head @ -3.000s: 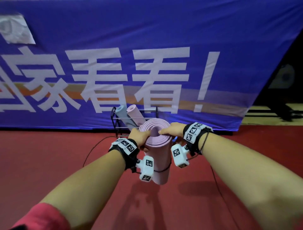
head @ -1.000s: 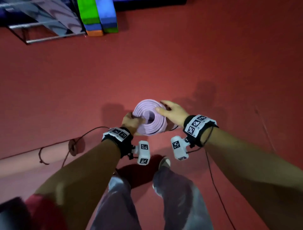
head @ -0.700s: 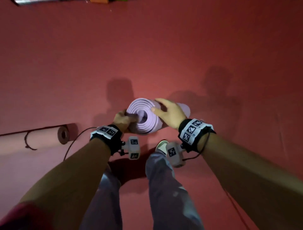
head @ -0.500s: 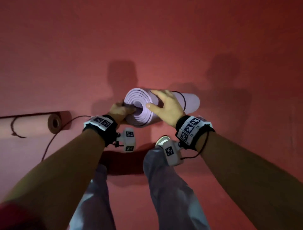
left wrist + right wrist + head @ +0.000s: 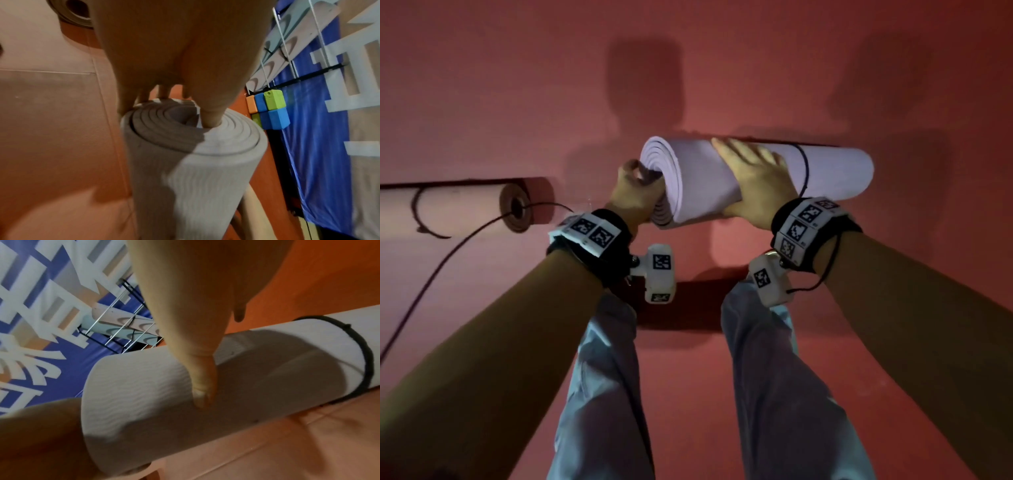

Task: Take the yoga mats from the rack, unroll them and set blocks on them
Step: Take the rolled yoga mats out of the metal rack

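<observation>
Over the red floor [image 5: 482,85], a person lowered a rolled lilac mat [image 5: 832,171] onto its side, ready for unrolling. Three seconds before, the roll had stood upright just in front of the rack, gripped at its top end; a second before it was still on end, and by this moment it had tipped almost level, lying across the view above the person's trousers [image 5: 602,394], low over the floor, though contact could not be confirmed. The left hand [image 5: 635,192] held the near end, its thumb tucked into the spiral's core and its fingers [image 5: 164,91] curled over the rim, the grip clenched on the mat. The right hand [image 5: 756,178] lay spread over the top of the roll, thumb pressed to the side, steadying more than clasping, its fingers straight and relaxed. A black strap [image 5: 804,168] still bound the roll near its far end. To the left, a pink mat [image 5: 448,205] lay on the floor, partly unrolled, its own cord [image 5: 428,219] trailing loose. Wrist views showed the rack [image 5: 123,331] with more mats against a blue banner [image 5: 308,146], and the blocks [image 5: 267,108] stacked beside it, well apart from both mats. Judged from this, the second mat had been fetched but not opened: the strap would have to come off first, and no block had yet been placed.
</observation>
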A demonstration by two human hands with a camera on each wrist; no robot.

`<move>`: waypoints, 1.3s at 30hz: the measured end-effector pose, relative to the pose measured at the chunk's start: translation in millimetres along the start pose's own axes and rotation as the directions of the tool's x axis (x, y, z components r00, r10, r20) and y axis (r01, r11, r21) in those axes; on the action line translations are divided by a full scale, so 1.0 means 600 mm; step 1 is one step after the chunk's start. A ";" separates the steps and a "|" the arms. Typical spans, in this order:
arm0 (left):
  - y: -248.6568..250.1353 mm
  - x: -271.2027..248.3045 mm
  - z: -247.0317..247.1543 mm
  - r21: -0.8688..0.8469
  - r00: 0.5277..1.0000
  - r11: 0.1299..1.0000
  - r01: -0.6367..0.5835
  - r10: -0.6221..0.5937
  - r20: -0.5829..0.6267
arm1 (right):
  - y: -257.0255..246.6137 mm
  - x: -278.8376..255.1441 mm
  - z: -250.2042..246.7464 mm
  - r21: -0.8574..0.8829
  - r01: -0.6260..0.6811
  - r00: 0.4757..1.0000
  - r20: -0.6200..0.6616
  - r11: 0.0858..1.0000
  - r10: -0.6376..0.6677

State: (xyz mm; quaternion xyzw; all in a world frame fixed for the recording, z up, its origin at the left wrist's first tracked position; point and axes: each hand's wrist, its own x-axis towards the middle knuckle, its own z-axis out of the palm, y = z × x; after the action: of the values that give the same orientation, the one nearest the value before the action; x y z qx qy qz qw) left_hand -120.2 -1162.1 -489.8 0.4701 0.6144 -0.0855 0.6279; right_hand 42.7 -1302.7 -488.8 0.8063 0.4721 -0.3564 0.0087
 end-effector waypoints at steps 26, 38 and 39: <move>-0.237 0.194 -0.269 0.010 0.992 0.997 0.075 -0.074 -0.099 | -0.279 0.215 0.279 -0.153 0.061 0.996 0.067 0.986 -0.051; -0.334 0.349 -0.400 0.087 0.980 0.991 0.101 -0.084 -0.179 | -0.393 0.331 0.396 -0.170 0.088 0.996 0.030 0.981 -0.084; -0.337 0.358 -0.402 0.092 0.981 0.991 0.101 -0.083 -0.176 | -0.394 0.337 0.401 -0.171 0.084 0.996 0.032 0.982 -0.080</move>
State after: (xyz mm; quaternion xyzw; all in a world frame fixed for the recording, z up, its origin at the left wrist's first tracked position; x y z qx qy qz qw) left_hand -376.0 -1003.4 -723.6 0.4777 0.6824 -0.1042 0.5434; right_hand -214.4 -1103.3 -710.1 0.7779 0.5337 -0.3243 0.0694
